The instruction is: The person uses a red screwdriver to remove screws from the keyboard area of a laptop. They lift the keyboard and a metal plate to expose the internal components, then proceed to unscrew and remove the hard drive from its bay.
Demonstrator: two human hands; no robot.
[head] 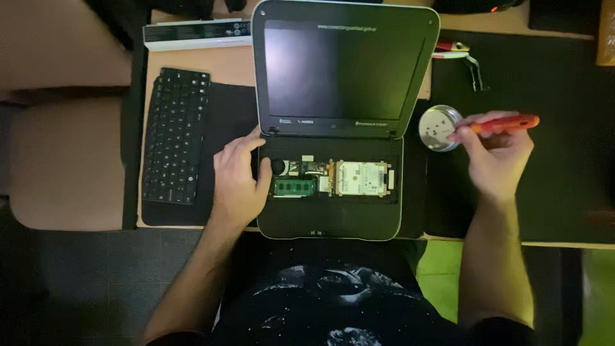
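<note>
Head view, looking straight down: the right hand [496, 160] is raised off the desk with wrist bent back, its fingertips pinched around a red screwdriver [506, 123] that lies nearly level, handle pointing away to the right. Just beyond those fingertips, to their left, sits a small round metal dish [437, 128]; whether the tool's tip touches it cannot be told. The left hand [238, 176] lies palm down, fingers loosely spread, thumb and forefinger resting on the left edge of an opened laptop [333, 221]. Just right of that thumb the laptop's base is uncovered, showing a green memory stick [295, 187] and a pale drive [360, 178]. Beyond the left hand's knuckles a loose black keyboard [174, 136] lies on a dark mat [224, 115]. Both forearms run back toward the body.
</note>
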